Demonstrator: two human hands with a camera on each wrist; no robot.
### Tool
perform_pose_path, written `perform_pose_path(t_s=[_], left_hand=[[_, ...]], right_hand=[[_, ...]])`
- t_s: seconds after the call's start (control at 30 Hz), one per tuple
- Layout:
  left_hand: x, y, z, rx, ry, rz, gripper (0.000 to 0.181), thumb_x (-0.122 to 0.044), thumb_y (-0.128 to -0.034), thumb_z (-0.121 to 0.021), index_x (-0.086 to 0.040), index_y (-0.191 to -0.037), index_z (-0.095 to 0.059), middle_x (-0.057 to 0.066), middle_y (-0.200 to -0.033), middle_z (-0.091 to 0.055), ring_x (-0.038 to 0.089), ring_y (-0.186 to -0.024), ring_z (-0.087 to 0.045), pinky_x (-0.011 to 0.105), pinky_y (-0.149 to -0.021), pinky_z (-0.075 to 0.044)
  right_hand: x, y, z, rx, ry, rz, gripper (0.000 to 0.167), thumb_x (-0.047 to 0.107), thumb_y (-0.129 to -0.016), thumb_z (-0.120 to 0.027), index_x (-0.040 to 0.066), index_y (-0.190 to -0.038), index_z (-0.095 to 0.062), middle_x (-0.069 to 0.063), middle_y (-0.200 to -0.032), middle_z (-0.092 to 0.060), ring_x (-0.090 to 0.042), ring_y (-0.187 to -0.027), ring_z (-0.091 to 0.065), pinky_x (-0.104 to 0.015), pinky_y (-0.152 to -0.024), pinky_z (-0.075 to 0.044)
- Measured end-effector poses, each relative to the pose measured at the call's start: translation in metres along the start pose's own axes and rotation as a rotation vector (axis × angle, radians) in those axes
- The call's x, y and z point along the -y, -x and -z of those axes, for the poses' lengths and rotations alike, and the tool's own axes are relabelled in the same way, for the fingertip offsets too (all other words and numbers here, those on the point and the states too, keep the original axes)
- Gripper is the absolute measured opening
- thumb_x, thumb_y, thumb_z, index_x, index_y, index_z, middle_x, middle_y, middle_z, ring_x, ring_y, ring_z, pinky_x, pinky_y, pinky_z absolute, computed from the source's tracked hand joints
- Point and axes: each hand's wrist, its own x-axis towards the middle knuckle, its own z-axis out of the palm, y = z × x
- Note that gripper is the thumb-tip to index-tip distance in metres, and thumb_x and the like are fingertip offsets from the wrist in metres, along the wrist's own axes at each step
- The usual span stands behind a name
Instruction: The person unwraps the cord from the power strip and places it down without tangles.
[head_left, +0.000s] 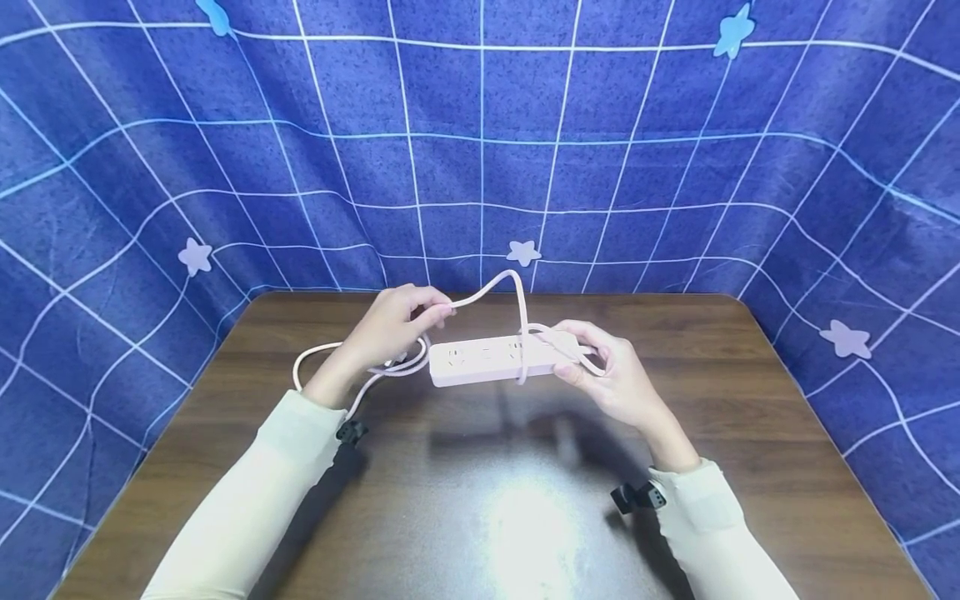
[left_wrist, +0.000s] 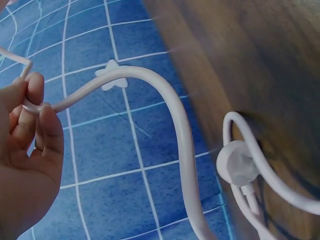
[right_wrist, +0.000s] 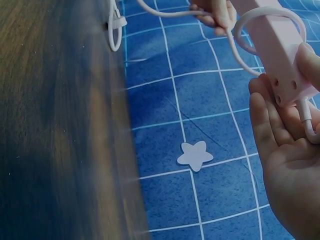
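Taken from head level, facing forward and down across a wooden table [head_left: 765, 417] to a blue gridded cloth [head_left: 450, 92], wide enough for both forearms [head_left: 243, 487]. Shot close in from the left wrist, past the left hand [left_wrist: 30, 160] toward the cloth, rolled to put the table at frame right. Shot likewise from the right wrist, past the right hand [right_wrist: 292, 172], table at frame left. Overlapping in head and right-wrist views at both hands and a power strip [right_wrist: 272, 50]; between wrists, at the left hand and cord [left_wrist: 185, 150].

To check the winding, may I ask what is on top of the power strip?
A pale cord crosses over the power strip beside sockets; what the right grip covers at one end is hidden.
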Motion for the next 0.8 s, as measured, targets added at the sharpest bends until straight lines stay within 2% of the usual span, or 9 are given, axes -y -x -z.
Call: perform_pose_path(t_s=[0.27, 0.57, 0.8], left_hand=[[-0.008, -0.002, 0.011, -0.029, -0.005, 0.007, 0.013, -0.032, -0.1050, -0.069, -0.024, -0.101, -0.078, -0.010, -0.083, -0.070, 0.013, -0.080, -0.058, 0.037, -0.073, -0.046], [-0.009, -0.002, 0.016, -0.071, -0.011, -0.003, 0.013, -0.033, -0.1048, -0.069, -0.025, -0.100, -0.079, -0.009, -0.083, -0.071, 0.013, -0.079, -0.057, 0.036, -0.072, -0.044], [-0.013, -0.002, 0.020, -0.104, -0.032, -0.019, 0.014, -0.030, -0.1046, -0.070, -0.021, -0.103, -0.081, -0.006, -0.083, -0.072, 0.014, -0.076, -0.056, 0.036, -0.070, -0.043]], right_hand=[[0.000, -0.001, 0.001, -0.001, 0.012, 0.016, 0.045, -0.005, -0.093, -0.076, 0.004, -0.135, -0.065, -0.014, -0.116, -0.074, -0.013, -0.097, -0.071, -0.025, -0.086, -0.059], [-0.001, -0.001, 0.001, -0.003, 0.019, 0.027, 0.046, -0.005, -0.092, -0.076, 0.004, -0.136, -0.065, -0.015, -0.116, -0.073, -0.012, -0.097, -0.071, -0.025, -0.086, -0.059], [-0.002, -0.002, 0.002, -0.011, 0.029, 0.007, 0.045, -0.002, -0.093, -0.077, 0.006, -0.136, -0.066, -0.012, -0.117, -0.074, -0.013, -0.100, -0.071, -0.026, -0.089, -0.059]])
